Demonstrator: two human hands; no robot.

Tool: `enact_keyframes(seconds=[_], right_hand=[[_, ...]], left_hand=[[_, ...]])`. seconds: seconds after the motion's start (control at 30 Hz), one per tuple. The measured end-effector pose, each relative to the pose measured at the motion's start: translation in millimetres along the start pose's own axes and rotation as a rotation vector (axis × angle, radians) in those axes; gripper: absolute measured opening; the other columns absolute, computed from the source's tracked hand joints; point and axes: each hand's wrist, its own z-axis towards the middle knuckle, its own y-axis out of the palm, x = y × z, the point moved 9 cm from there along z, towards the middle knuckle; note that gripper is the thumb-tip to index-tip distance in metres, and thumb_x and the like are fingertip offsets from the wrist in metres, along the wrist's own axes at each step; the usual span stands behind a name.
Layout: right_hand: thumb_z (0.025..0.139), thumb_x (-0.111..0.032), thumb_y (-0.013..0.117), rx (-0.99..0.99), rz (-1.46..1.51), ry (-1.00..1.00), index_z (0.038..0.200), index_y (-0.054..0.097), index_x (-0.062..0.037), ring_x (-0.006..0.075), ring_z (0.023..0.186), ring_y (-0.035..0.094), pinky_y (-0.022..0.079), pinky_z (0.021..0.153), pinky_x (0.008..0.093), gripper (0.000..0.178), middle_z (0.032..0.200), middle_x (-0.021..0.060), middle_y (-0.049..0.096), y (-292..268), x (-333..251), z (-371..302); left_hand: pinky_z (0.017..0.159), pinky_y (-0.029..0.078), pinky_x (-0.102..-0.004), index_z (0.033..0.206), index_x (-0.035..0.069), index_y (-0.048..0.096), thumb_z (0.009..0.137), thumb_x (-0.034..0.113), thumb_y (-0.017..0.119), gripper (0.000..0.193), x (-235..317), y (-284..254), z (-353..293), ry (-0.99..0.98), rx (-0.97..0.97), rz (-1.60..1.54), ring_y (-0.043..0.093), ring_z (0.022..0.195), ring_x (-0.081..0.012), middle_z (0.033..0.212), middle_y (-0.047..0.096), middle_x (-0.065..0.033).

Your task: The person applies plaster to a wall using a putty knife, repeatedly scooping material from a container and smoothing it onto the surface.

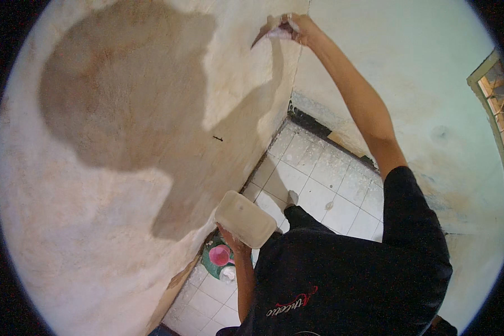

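My right hand (301,29), arm stretched far up to the top of the view, is closed round a thin dark putty scraper (259,38). White paste smears the fingers, and the scraper's edge is at the beige wall (235,61) near the corner; whether it touches cannot be told. Low in the view, my left hand (233,241) grips a pale rectangular plastic tub (245,219) by its side. Part of that hand is hidden by the tub, whose inside looks whitish.
On the white tiled floor (302,173) below stand a green basin (210,263), a pink dipper (219,255) and a white container (228,274). A pale green wall (409,50) meets the beige wall at the corner. A window (495,92) is at the right, and a small dark hook or nail (218,138) sticks out of the beige wall.
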Motion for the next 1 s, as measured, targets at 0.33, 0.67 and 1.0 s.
enact_keyframes(seconds=[0.33, 0.67, 1.0], right_hand=[[0.094, -0.018, 0.049, 0.100, -0.029, -0.151, 0.108, 0.055, 0.0101, 0.0268, 0.088, 0.065, 0.060, 0.072, 0.0353, 0.033, 0.102, 0.0207, 0.060, -19, -171, -26], [0.072, -0.011, 0.058, 0.604, -1.253, -1.166, 0.075, 0.061, 0.0026, 0.0434, 0.063, 0.059, 0.048, 0.061, 0.0505, 0.014, 0.071, 0.0254, 0.060, 99, -214, -57], [0.076, 0.000, 0.055, 0.302, -0.759, -0.237, 0.089, 0.062, 0.0115, 0.0201, 0.068, 0.066, 0.052, 0.055, 0.0336, 0.019, 0.069, 0.0144, 0.064, 37, -88, -57]], left_hand=[[0.087, 0.051, -0.0434, 0.132, 0.010, 0.033, 0.080, 0.065, 0.057, 0.079, 12, 10, 15, 0.292, -0.098, 0.396, 0.053, 0.109, -0.0258, 0.124, 0.047, -0.0108], [0.095, 0.047, -0.0452, 0.129, 0.013, 0.043, 0.097, 0.052, 0.035, 0.051, 2, 36, 14, 0.182, -0.187, 0.120, 0.054, 0.112, -0.0266, 0.124, 0.052, -0.0075], [0.099, 0.043, -0.0468, 0.137, 0.011, 0.033, 0.091, 0.060, 0.041, 0.067, 31, 7, -8, 0.149, -0.073, 0.139, 0.048, 0.119, -0.0282, 0.133, 0.045, -0.0101]])
